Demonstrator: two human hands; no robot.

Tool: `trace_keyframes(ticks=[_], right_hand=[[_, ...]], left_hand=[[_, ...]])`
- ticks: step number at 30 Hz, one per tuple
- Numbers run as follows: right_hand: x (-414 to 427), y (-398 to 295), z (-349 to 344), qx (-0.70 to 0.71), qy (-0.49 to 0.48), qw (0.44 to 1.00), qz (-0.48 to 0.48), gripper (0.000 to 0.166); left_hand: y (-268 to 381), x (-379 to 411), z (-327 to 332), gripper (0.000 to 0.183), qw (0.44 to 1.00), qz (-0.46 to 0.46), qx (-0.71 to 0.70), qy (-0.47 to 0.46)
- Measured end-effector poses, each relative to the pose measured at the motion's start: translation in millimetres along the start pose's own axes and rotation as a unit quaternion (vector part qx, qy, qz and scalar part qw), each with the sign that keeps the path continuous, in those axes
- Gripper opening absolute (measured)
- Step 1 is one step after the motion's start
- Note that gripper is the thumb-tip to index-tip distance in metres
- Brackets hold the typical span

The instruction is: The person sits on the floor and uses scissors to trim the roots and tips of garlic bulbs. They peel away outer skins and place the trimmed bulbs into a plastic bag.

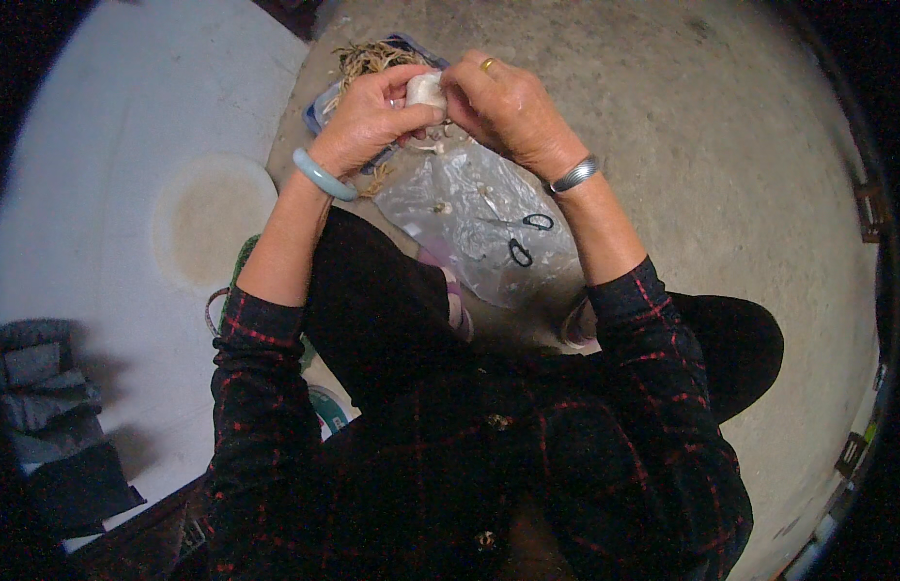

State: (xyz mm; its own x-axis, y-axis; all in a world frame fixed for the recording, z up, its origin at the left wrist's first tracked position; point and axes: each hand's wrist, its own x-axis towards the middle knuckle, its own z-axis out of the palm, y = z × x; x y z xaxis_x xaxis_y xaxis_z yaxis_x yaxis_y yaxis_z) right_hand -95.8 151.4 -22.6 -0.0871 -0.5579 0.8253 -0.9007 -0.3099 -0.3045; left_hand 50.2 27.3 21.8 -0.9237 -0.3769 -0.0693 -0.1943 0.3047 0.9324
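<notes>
A white bulb, apparently garlic (425, 90), is held up above the floor in front of me. My left hand (366, 112) grips it from the left, thumb below and fingers around its far side. At its right edge, the bent fingers of my right hand (504, 105) pinch the bulb; their tips are partly hidden. Beneath my hands lies a clear plastic sheet or bag (450, 181). Scissors with black handles (520, 252) rest on it, blades spread. Small pale scraps (441, 208) are scattered over the plastic.
Behind my left hand, a blue tray or basket (315, 109) holds dry, straw-coloured stalks (374, 62). A pale wall with a round stain (210, 218) rises at my left. My shoes (453, 301) stand beside the plastic on the concrete floor (711, 167).
</notes>
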Motion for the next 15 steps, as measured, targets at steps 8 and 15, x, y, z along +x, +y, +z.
trace_keyframes(ticks=[8, 15], right_hand=[[-6.2, -1.7, 3.7, 0.172, 0.022, 0.97, 0.172, 0.012], [-10.1, 2.7, 9.6, 0.283, 0.037, 0.923, 0.258, 0.013]], left_hand=[[2.3, -1.9, -2.1, 0.051, 1.0, 0.009, 0.019, -0.015], [1.2, -1.7, -3.7, 0.051, 0.999, 0.025, 0.013, -0.027]])
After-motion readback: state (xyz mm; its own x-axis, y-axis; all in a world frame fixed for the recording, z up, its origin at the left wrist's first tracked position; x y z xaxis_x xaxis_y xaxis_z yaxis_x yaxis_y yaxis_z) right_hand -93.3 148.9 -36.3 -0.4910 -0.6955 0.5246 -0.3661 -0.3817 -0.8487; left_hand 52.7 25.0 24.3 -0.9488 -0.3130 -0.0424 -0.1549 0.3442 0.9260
